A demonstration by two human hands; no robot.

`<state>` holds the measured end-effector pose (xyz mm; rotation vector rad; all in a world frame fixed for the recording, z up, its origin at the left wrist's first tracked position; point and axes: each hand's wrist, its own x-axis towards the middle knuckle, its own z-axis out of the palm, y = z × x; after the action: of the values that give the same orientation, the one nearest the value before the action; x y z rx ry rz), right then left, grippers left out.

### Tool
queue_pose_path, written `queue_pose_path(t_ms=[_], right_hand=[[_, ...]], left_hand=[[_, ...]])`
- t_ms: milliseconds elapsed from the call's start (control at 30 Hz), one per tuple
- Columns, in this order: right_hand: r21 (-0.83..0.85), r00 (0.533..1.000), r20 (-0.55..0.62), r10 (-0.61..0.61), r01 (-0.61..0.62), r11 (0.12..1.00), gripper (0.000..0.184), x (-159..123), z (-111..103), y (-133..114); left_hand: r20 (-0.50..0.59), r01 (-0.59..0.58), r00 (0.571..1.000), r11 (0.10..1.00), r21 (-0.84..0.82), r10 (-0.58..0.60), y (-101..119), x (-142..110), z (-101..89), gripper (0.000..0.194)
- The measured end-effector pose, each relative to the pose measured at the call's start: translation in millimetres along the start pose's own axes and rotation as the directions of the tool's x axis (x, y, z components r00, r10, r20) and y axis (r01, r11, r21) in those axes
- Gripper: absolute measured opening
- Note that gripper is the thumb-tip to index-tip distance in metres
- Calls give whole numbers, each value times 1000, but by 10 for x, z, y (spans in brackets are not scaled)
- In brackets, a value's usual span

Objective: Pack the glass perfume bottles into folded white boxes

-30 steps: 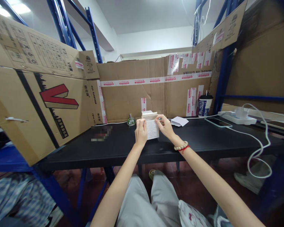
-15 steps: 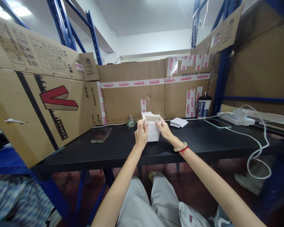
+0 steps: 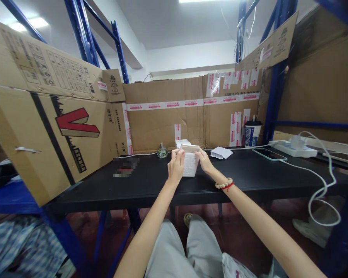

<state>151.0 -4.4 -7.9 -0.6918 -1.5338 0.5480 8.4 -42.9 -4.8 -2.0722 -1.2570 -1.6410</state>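
A small white box (image 3: 190, 165) with fine print on its near face stands upright between my hands, above the black tabletop (image 3: 150, 181). My left hand (image 3: 176, 166) is closed on its left side, with fingertips at the upper edge. From the right, my right hand (image 3: 205, 161) pinches its upper corner; a beaded bracelet and red string circle that wrist. Flaps show at the box's top, and its inside is hidden. Behind it another white piece (image 3: 182, 143) sticks up, partly covered. A round glass perfume bottle (image 3: 162, 151) stands left of my hands.
A folded white card piece (image 3: 221, 153) lies to the right. Farther right are a phone (image 3: 269, 155), a lidded cup (image 3: 252, 134), and a power strip (image 3: 295, 148) with a looping white cable (image 3: 326, 189). Cardboard walls (image 3: 162, 127) enclose the back and sides. A pixelated patch covers something at left.
The view has tilted up slightly. My left fingers have shifted to the box's top edge, and the flap there is now angled. Both hands still hold the box.
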Motion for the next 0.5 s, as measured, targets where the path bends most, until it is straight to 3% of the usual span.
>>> queue_pose_path(t_ms=[200, 500], right_hand=[[126, 974, 43, 221, -225, 966, 21, 33, 1, -36], [276, 942, 169, 291, -329, 903, 28, 14, 19, -142]], left_hand=[[7, 9, 1000, 1000, 18, -9, 4, 0, -1, 25], [-76, -45, 996, 996, -74, 39, -53, 3, 33, 21]])
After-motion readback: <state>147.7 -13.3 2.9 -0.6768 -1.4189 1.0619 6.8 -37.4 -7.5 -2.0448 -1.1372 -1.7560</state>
